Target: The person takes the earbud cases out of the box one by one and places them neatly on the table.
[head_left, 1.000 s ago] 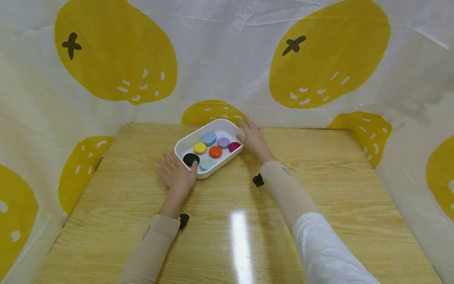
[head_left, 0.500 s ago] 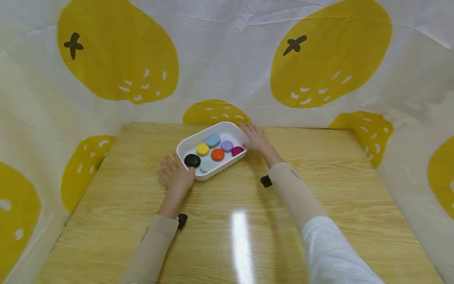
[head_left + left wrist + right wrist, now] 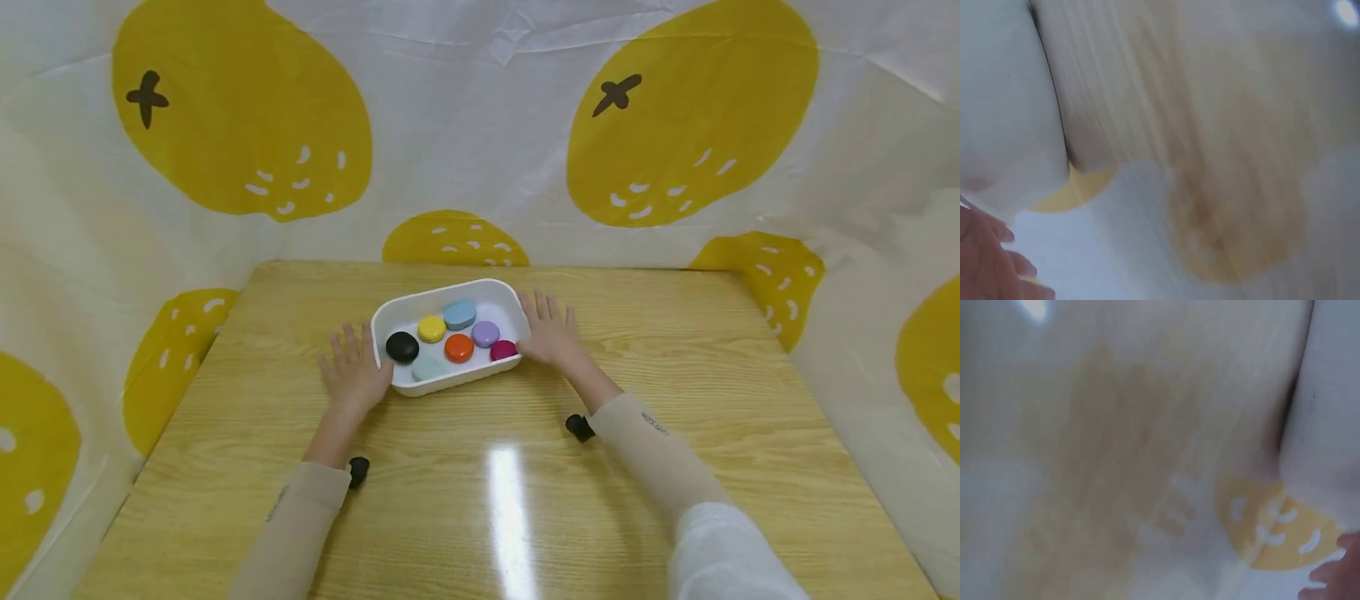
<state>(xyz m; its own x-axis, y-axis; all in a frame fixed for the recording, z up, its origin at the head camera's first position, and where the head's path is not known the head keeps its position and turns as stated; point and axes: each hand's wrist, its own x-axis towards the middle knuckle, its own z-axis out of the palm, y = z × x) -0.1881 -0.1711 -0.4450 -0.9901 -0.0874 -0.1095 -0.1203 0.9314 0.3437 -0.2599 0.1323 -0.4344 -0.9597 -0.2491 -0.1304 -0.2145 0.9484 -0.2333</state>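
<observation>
The tray (image 3: 467,378) sits on the table a little above the centre of the frame, a smooth white rectangle with rounded corners and low walls, its right end angled slightly higher. Seven smooth pieces lie inside. At the left end is a glossy black oval (image 3: 402,347), with a pale mint piece (image 3: 429,367) below it by the front wall. A round yellow piece (image 3: 431,328) and a light blue one (image 3: 460,314), longer and thick-sided, lie toward the back. An orange disc (image 3: 459,348) is near the middle, a lilac disc (image 3: 485,333) and a magenta piece (image 3: 504,351) toward the right.

The left hand (image 3: 356,373) is spread wide, fingers straight, its thumb side touching the tray's left end. The right hand (image 3: 551,335), also splayed, touches the right end; both press flat against it without gripping.

Beige fabric sleeves (image 3: 660,458) cover the forearms, a white one (image 3: 731,550) showing at the lower right. The table (image 3: 427,517) has a fine pale wood grain and a glossy streak at lower centre. Creased white cloth (image 3: 472,125) with large yellow fruit prints (image 3: 247,117) fills the upper frame and both sides.
</observation>
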